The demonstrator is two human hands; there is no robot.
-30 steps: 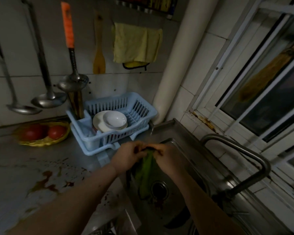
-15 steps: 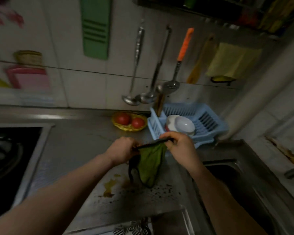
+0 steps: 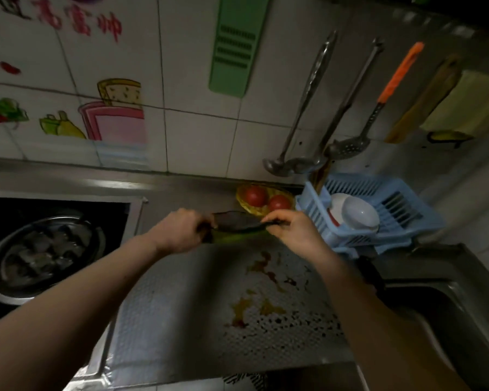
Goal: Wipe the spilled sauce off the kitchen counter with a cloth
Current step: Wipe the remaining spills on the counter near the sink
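A dark green cloth (image 3: 237, 224) is stretched between my two hands above the far part of the steel counter (image 3: 181, 306). My left hand (image 3: 178, 230) grips its left end and my right hand (image 3: 291, 230) pinches its right end. Brown and red sauce (image 3: 263, 289) is smeared and spattered over the counter below and in front of the cloth, with dark specks towards the front edge. The cloth hangs clear of the sauce.
A yellow basket with two tomatoes (image 3: 266, 200) and a blue dish rack (image 3: 378, 213) holding bowls stand behind the hands. A stove with a pan (image 3: 43, 255) lies left, the sink (image 3: 449, 320) right. Ladles (image 3: 299, 162) hang on the tiled wall.
The cloth came out of the sink and leftwards over the counter. It hung down between my hands half a second ago; now it is pulled out flat and raised farther back.
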